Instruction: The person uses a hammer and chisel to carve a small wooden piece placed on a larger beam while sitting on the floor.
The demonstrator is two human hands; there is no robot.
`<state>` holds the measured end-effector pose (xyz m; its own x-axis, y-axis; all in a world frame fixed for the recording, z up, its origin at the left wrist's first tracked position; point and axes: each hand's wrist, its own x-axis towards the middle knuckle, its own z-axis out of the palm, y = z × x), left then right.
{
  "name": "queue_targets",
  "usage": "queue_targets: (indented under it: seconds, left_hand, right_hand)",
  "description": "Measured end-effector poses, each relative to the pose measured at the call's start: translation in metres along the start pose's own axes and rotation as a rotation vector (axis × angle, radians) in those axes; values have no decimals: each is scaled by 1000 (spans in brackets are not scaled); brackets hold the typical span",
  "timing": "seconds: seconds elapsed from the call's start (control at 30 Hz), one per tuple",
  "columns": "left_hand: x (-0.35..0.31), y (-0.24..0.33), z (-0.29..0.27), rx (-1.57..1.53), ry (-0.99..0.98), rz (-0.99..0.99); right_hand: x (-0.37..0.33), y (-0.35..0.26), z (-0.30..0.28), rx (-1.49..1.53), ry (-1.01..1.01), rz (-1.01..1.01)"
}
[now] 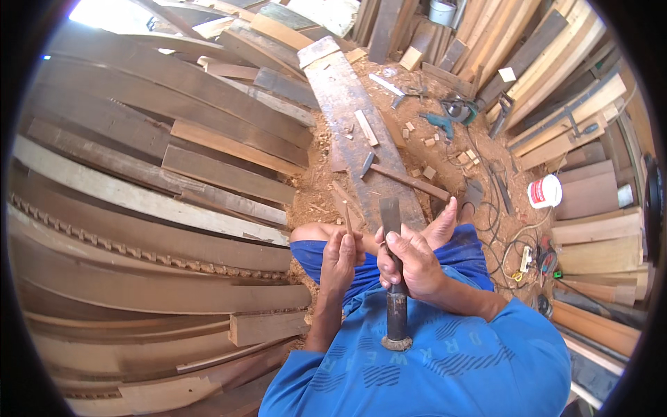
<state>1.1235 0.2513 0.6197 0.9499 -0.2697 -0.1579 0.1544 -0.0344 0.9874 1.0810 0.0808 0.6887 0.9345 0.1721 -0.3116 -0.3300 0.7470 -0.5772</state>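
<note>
My left hand (340,258) is closed around a thin pointed wooden stick (348,217), which stands up from its fingertips. Beside it, my right hand (415,263) grips a chisel (390,214) with the flat metal blade pointing away from me. The chisel's dark handle (397,313) points back toward my blue shirt, its worn butt end close to the cloth. Just beyond my hands, a hammer (410,180) lies across a long worn plank (330,87). A small light wood strip (366,128) rests farther along that plank.
Stacked boards (229,174) fill the left side, and more timber (590,191) lines the right. Sawdust and offcuts cover the floor. A green power tool (439,124), a handsaw (500,115), cables (497,229) and a white bucket (545,192) lie to the right.
</note>
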Motion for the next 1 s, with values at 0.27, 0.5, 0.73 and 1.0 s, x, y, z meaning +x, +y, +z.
queue_targets:
  seconds: [0.27,0.5,0.73,1.0]
  left_hand:
    - [31,25,7,-528,-209,-120]
    - [26,22,-3,-232,-104,-4]
    - [18,15,-4,57,-122,194]
    - [10,28,8,42,-156,164]
  right_hand:
    - [32,1,11,85,18,-102]
    - [17,8,23,33,-133,123]
    - [9,8,23,-23,-111,106]
    - [2,4,22,-28,-70,55]
